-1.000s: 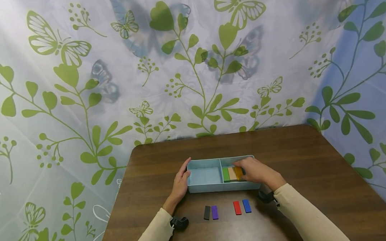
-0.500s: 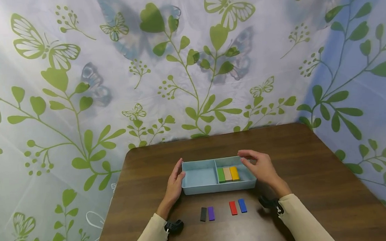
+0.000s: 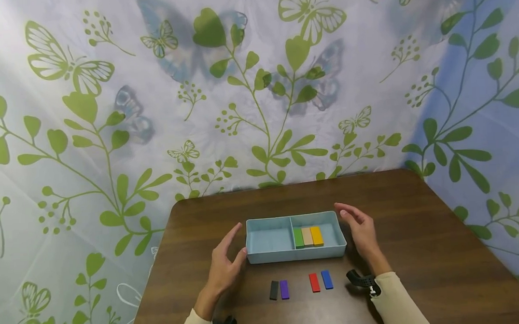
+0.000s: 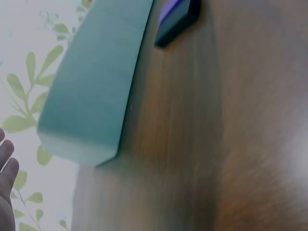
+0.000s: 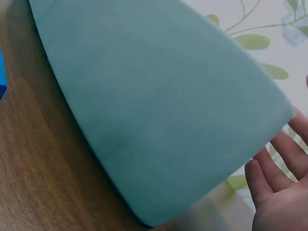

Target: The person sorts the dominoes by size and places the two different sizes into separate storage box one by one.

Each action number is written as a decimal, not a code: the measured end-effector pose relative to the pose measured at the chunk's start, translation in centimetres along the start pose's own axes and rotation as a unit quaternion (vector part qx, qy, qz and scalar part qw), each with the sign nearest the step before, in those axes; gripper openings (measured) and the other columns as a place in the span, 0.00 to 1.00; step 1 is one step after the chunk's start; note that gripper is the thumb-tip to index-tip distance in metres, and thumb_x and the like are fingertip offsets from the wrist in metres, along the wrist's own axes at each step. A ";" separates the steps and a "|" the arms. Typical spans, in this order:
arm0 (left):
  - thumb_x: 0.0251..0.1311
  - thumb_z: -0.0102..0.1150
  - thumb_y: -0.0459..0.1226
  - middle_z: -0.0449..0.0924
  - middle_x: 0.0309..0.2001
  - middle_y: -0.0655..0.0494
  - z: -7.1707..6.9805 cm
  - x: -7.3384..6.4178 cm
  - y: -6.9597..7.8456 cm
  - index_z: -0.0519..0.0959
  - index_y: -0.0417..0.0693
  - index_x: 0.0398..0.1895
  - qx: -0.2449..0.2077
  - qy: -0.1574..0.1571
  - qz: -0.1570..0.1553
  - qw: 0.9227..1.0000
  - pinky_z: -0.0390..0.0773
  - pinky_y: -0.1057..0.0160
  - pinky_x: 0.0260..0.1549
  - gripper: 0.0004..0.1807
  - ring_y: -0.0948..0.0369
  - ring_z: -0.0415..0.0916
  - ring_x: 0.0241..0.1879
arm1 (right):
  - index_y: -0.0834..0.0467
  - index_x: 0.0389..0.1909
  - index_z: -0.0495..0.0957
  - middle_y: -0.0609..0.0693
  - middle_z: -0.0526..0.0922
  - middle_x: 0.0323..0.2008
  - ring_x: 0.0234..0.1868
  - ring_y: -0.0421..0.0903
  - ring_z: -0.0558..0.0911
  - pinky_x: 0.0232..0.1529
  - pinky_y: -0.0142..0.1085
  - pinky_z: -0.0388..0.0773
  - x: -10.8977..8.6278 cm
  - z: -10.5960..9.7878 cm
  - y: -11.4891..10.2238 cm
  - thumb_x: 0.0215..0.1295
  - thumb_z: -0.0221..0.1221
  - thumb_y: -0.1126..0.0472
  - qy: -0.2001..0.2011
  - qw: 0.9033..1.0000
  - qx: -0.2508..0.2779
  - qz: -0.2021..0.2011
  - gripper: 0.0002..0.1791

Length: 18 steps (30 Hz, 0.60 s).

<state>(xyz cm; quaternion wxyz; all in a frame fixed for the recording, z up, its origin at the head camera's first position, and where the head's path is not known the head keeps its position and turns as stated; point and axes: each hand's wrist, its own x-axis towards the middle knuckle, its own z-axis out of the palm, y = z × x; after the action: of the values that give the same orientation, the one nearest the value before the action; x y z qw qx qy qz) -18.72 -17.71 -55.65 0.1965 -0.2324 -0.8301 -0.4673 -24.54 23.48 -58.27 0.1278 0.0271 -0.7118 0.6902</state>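
A light blue two-compartment box (image 3: 296, 254) stands on the table. In its right compartment, against the divider, lie a green block (image 3: 299, 238), a beige block (image 3: 307, 236) and a yellow block (image 3: 317, 236) side by side. The left compartment holds nothing. My left hand (image 3: 224, 265) is spread beside the box's left end, thumb tip near its corner. At the right end my right hand (image 3: 361, 230) has relaxed fingers by the rim; its fingertips (image 5: 281, 144) show close to the box wall in the right wrist view. Neither hand grips anything.
In front of the box lie a black block (image 3: 274, 290) and a purple block (image 3: 284, 289) as one pair, a red block (image 3: 314, 283) and a blue block (image 3: 327, 279) as another. A patterned cloth (image 3: 256, 85) hangs behind the brown table (image 3: 387, 195).
My right hand has withdrawn from the yellow block, out of the compartment, to the box's right end. My left hand has come off the left end, moving back toward me.
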 end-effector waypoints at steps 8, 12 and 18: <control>0.56 0.68 0.35 0.77 0.65 0.52 0.5 -2.0 2.8 0.71 0.40 0.69 -0.031 -0.044 0.082 0.995 0.73 0.64 0.64 0.35 0.51 0.77 0.63 | 0.67 0.67 0.71 0.65 0.71 0.68 0.68 0.49 0.71 0.64 0.23 0.69 0.1 0.9 1.7 0.77 0.51 0.49 -0.056 0.993 0.100 0.011 0.29; 0.54 0.70 0.36 0.79 0.63 0.50 1.2 -3.0 3.3 0.73 0.41 0.67 -0.035 -0.076 0.092 0.992 0.75 0.63 0.62 0.35 0.52 0.78 0.61 | 0.65 0.68 0.71 0.63 0.72 0.68 0.69 0.53 0.71 0.64 0.27 0.72 0.1 1.1 2.4 0.77 0.50 0.48 -0.068 0.993 0.096 0.025 0.30; 0.54 0.72 0.39 0.78 0.64 0.48 2.3 -4.2 3.0 0.71 0.44 0.69 -0.029 -0.136 0.060 0.989 0.75 0.60 0.63 0.37 0.57 0.76 0.64 | 0.62 0.71 0.67 0.61 0.72 0.69 0.70 0.59 0.70 0.64 0.30 0.73 0.2 0.9 2.8 0.78 0.49 0.49 -0.072 0.994 0.071 0.034 0.29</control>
<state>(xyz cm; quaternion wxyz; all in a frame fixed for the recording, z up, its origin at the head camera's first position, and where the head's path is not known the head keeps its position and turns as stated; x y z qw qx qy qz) -13.85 -15.18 -56.95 0.1030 -0.3484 -0.8198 -0.4426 -25.44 22.70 -60.95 0.0501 0.0616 -0.6687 0.7392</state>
